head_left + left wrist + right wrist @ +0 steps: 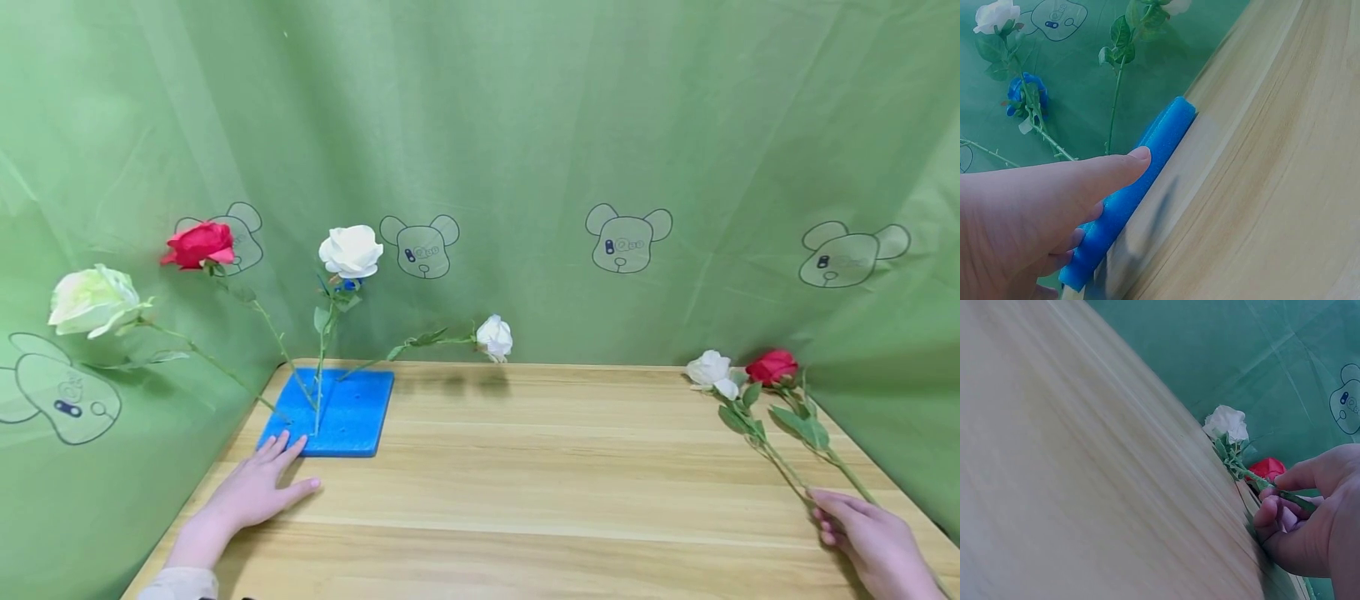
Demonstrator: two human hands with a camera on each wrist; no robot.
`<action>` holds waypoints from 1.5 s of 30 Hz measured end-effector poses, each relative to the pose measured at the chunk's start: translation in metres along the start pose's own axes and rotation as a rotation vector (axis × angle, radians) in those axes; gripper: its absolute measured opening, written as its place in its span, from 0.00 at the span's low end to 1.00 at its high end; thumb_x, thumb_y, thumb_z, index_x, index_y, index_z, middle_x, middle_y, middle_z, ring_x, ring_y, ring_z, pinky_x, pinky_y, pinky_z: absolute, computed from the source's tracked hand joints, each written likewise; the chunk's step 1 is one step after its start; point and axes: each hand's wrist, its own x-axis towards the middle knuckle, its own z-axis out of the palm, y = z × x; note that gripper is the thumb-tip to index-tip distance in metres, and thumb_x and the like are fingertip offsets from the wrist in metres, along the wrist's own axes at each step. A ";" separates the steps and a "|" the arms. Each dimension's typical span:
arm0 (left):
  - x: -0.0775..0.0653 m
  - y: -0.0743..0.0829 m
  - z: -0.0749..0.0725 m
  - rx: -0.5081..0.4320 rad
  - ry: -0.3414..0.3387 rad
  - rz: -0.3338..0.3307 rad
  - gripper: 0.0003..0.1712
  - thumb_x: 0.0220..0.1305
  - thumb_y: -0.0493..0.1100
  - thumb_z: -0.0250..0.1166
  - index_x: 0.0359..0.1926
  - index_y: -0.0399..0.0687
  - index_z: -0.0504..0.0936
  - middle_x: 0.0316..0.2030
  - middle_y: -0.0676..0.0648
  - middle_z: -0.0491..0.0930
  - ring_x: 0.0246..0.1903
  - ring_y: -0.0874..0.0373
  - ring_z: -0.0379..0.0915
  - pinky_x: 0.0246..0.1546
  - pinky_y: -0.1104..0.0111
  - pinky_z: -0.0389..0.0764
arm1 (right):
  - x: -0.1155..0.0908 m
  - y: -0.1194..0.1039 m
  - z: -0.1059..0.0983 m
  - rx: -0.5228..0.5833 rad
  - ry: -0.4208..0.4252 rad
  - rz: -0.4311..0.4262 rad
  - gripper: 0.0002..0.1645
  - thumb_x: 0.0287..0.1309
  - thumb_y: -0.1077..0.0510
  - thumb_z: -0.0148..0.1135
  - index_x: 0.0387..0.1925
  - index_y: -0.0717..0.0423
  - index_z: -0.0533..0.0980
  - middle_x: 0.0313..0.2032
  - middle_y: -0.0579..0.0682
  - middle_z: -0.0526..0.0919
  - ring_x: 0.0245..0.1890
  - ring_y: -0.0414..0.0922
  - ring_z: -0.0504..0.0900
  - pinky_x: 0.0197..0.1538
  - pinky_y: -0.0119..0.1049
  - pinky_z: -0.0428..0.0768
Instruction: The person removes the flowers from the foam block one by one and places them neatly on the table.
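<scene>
Pinching the stem of a white rose [710, 371] between thumb and curled fingers, the right hand [873, 529] was low over the table [562, 475]. The bloom lay ahead of those fingertips and a little to their left. A red rose [772, 367] lay beside it, its stem running just right of the fingers; whether they touched it could not be told. The left hand [258, 487] gripped nothing: its fingers were straight and spread, tips on the near edge of a blue board [365, 417], thumb out to the right. Ahead of these fingertips, stems stood in the board. A pale rose [96, 300] and a second red rose [201, 245] leaned left of the fingers; a tall white rose [351, 252] rose ahead to their right, a blue rose [1027, 97] behind it, and a drooping white rose [494, 337] leaned farther right.
</scene>
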 end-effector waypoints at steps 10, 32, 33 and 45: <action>0.000 0.000 0.000 0.003 0.003 0.000 0.48 0.62 0.71 0.57 0.72 0.43 0.63 0.72 0.30 0.55 0.70 0.28 0.50 0.65 0.33 0.58 | 0.000 -0.005 0.001 -0.421 0.044 -0.025 0.30 0.71 0.41 0.45 0.56 0.62 0.75 0.29 0.27 0.79 0.28 0.26 0.76 0.35 0.29 0.83; -0.002 0.001 -0.004 -0.015 -0.008 -0.006 0.48 0.62 0.71 0.56 0.72 0.44 0.63 0.72 0.30 0.55 0.71 0.28 0.48 0.66 0.34 0.57 | -0.028 -0.048 0.045 -1.020 0.264 -0.544 0.31 0.71 0.51 0.49 0.54 0.81 0.68 0.45 0.81 0.75 0.41 0.72 0.77 0.39 0.60 0.74; -0.002 0.001 -0.004 -0.015 -0.008 -0.007 0.48 0.62 0.71 0.57 0.72 0.44 0.63 0.72 0.30 0.55 0.71 0.28 0.48 0.66 0.34 0.57 | -0.030 -0.051 0.050 -1.019 0.270 -0.566 0.31 0.71 0.51 0.49 0.55 0.81 0.68 0.46 0.81 0.75 0.41 0.73 0.76 0.39 0.62 0.74; -0.001 0.001 -0.003 -0.030 -0.014 0.001 0.49 0.62 0.71 0.56 0.72 0.43 0.62 0.72 0.29 0.54 0.71 0.28 0.47 0.66 0.33 0.56 | -0.040 -0.072 0.108 -0.967 0.287 -0.834 0.26 0.66 0.55 0.57 0.54 0.76 0.71 0.46 0.79 0.73 0.44 0.71 0.73 0.45 0.68 0.70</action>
